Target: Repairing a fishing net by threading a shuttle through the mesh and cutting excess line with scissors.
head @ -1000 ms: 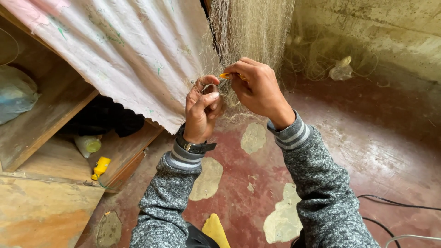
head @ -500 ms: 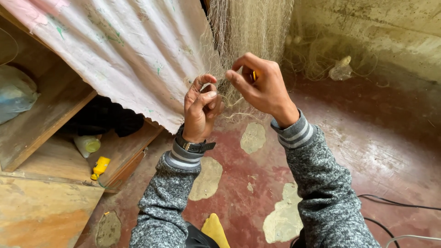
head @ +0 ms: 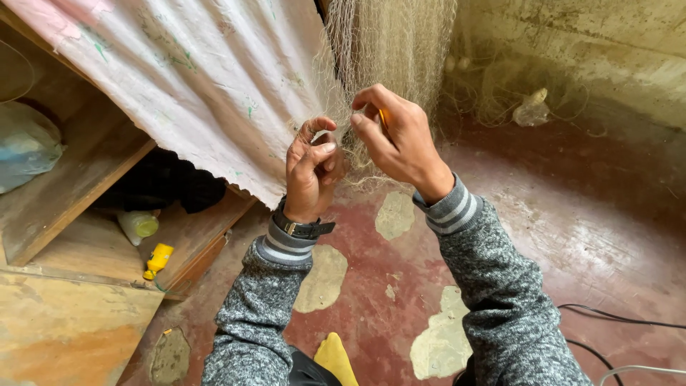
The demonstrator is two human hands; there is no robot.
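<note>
Centre of the frame, just above the middle: left hand (head: 312,171) curled, fingers (head: 319,150) pinched shut on strands of the pale fishing net (head: 389,50) hanging down from the top edge. Right hand (head: 400,143) just beside it on the right, fingers closed around a small orange tool (head: 384,116), only a sliver of it showing between them, thumb and forefinger also touching the net. Dark wristwatch (head: 304,229) on the left wrist, grey knitted sleeves (head: 500,286) with striped cuffs running down to the lower edge. Upper left: a white, faintly printed cloth (head: 214,78) draped over a wooden shelf (head: 78,186), touching the net along its right border. Lower left, on the shelf: a yellow bottle (head: 158,259) lying near a pale one. Below the hands, a worn red floor (head: 593,229) with bare patches; black cables (head: 614,322) at lower right.
</note>
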